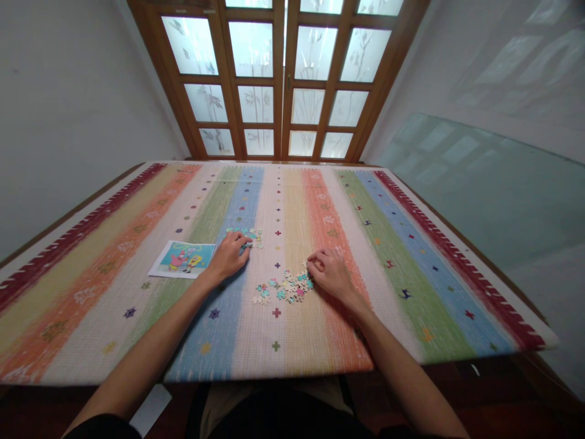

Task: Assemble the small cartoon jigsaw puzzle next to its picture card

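My left hand (232, 253) is over the near side of a small patch of jigsaw pieces (256, 233), teal and pale. Its fingers are bent and closed on a jigsaw piece (247, 245) at the edge of that patch. My right hand (329, 272) is at the right side of a loose pile of jigsaw pieces (290, 289), with thumb and fingertips curled together. Whatever is between those fingertips is too small to make out. Beside my left wrist lies a picture card (185, 259) with a pink and a yellow cartoon figure on teal.
A striped, patterned cloth (201, 332) covers the table. Wooden doors with frosted panes (258, 103) stand beyond its far edge. At the right, a glass sheet (479, 177) leans along the wall. Near my left forearm, a pale flat object (152, 408) shows below the table's front edge.
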### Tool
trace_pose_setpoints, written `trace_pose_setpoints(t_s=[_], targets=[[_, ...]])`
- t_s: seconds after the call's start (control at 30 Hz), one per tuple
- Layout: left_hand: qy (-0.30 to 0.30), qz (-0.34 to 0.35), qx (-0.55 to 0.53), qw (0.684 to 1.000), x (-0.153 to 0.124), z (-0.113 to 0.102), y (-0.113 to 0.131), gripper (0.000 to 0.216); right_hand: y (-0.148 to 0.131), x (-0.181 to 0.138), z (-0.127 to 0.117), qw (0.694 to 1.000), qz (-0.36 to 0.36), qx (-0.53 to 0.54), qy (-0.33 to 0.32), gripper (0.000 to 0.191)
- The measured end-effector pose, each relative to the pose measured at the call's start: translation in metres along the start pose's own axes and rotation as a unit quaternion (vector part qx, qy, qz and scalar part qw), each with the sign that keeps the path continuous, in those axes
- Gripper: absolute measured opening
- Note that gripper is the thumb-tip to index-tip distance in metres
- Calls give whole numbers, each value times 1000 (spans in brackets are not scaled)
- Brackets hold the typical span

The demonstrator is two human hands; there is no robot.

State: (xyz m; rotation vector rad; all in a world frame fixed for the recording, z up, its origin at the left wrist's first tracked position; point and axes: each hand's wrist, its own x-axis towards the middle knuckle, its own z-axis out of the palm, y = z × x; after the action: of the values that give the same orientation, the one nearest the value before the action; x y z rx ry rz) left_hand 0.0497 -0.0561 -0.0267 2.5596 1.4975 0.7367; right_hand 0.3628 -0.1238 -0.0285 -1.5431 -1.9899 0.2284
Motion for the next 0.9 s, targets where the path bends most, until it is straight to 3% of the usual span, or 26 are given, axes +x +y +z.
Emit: trace_pose_setpoints(t_s=[0.37, 0.53, 0.9], targets=[[-28, 19, 48, 998, -9, 2, 6, 25, -11, -4, -3, 977, -177, 66, -101, 22], [-17, 26, 34, 999, -11, 3, 6, 25, -14, -6, 0, 974, -189, 50, -119, 20], [6, 4, 42, 999, -7, -1, -2, 28, -10, -4, 1, 982, -159, 38, -92, 21]])
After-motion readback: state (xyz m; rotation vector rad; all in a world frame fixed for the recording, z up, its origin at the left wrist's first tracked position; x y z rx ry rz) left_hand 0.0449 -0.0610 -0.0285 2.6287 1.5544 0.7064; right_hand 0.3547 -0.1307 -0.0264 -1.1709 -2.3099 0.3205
